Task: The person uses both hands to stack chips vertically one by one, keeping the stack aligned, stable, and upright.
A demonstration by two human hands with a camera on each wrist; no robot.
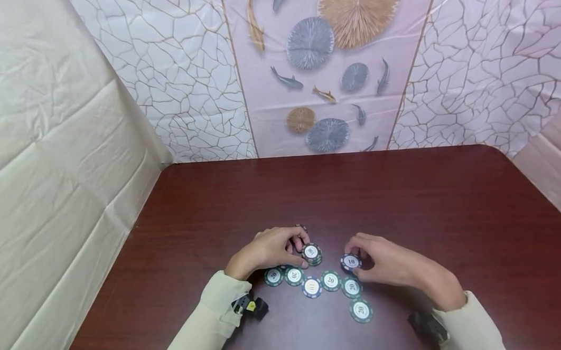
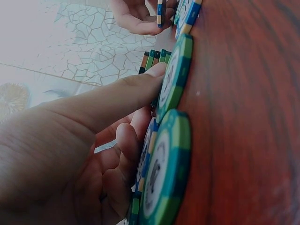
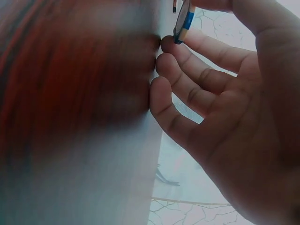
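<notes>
My left hand (image 1: 274, 248) grips the left side of a short stack of poker chips (image 1: 312, 251), thumb on the near edge and index finger on the far edge. Its top chip is dark with a white centre. In the left wrist view the stack (image 2: 153, 58) appears edge-on beyond my thumb. Between thumb and fingers, my right hand (image 1: 390, 260) pinches a blue chip marked 10 (image 1: 351, 261). The right wrist view shows that blue chip (image 3: 183, 22) tilted, with the other fingertips (image 3: 161, 89) on the tabletop.
Green chips marked 20 (image 1: 330, 280) and a blue chip marked 10 (image 1: 311, 287) lie in a crooked row nearer me. One green chip (image 1: 361, 310) lies lowest, at the row's right. Patterned cloth (image 1: 194, 86) hangs behind the dark red table (image 1: 403, 192).
</notes>
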